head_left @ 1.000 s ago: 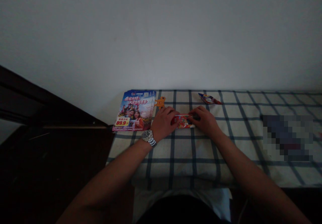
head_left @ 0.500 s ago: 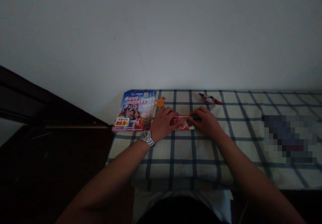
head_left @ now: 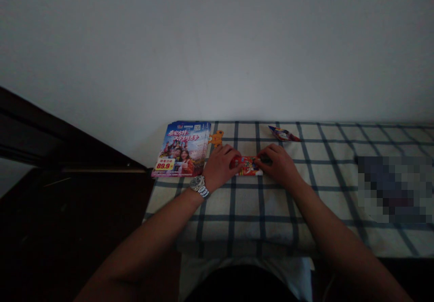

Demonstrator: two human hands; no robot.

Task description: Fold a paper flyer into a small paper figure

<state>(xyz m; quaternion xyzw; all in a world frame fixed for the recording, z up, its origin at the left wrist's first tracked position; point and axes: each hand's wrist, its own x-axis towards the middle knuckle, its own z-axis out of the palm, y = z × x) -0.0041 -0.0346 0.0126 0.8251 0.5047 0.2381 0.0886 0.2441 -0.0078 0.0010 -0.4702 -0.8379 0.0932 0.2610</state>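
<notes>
A small red piece of printed paper (head_left: 248, 166), with bright coloured figures on it, lies flat on the checked cloth between my hands. It looks like a folded flyer. My left hand (head_left: 222, 162), a metal watch on its wrist, grips the left end with curled fingers and thumb. At the right end, the fingers of my right hand (head_left: 276, 164) pinch the paper's edge. Part of each end is hidden under my fingers. Left of my hands sits a stack of flyers (head_left: 183, 150) with a blue and pink cover.
A pointed, folded blue-and-red paper piece (head_left: 284, 134) rests near the wall. An orange bear figure (head_left: 216, 138) shows beside the stack. A blurred-out dark object (head_left: 389, 186) lies at the right. The checked tablecloth (head_left: 220, 225) reaches the table's front edge.
The white strip along the paper's far edge no longer shows. Both hands stay in nearly the same place, with only slight finger movement.
</notes>
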